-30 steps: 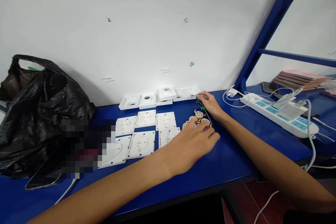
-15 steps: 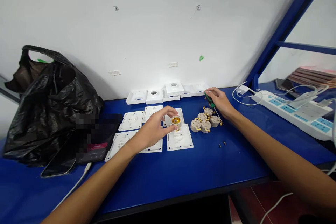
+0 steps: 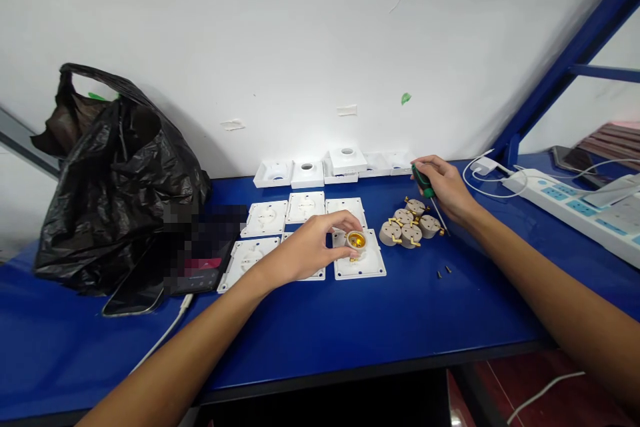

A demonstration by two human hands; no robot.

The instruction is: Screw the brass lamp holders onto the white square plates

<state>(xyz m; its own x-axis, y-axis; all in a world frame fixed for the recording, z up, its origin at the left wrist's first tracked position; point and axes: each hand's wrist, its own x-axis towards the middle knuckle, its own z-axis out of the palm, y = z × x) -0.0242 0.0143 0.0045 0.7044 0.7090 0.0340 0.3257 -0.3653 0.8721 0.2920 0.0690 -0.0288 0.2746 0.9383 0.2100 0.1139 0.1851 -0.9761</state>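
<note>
My left hand [image 3: 320,244] grips a round lamp socket [image 3: 357,241] with a brass-coloured inside, its opening facing up. The socket is over a square white base plate [image 3: 373,267], and I cannot tell whether it rests on it. In my right hand [image 3: 443,183] is a screwdriver [image 3: 423,180] with a dark green handle, its shaft slanting down to the right past a cluster of lamp sockets [image 3: 411,235]. Those sockets lie with their holed undersides up and brass tabs sticking out. Two small screws [image 3: 444,271] lie on the blue table in front of them.
More white base plates [image 3: 267,219] lie on the left, partly behind my left arm. White box covers [image 3: 307,175] line the wall. A black plastic bag [image 3: 120,193] and a phone [image 3: 134,290] are at the left; a power strip [image 3: 560,195] with cables is at the right.
The view has shifted, so the whole scene sits further right and up in the frame. My left hand has lowered the socket slightly onto or nearer the plate. The screwdriver stays in my right hand.
</note>
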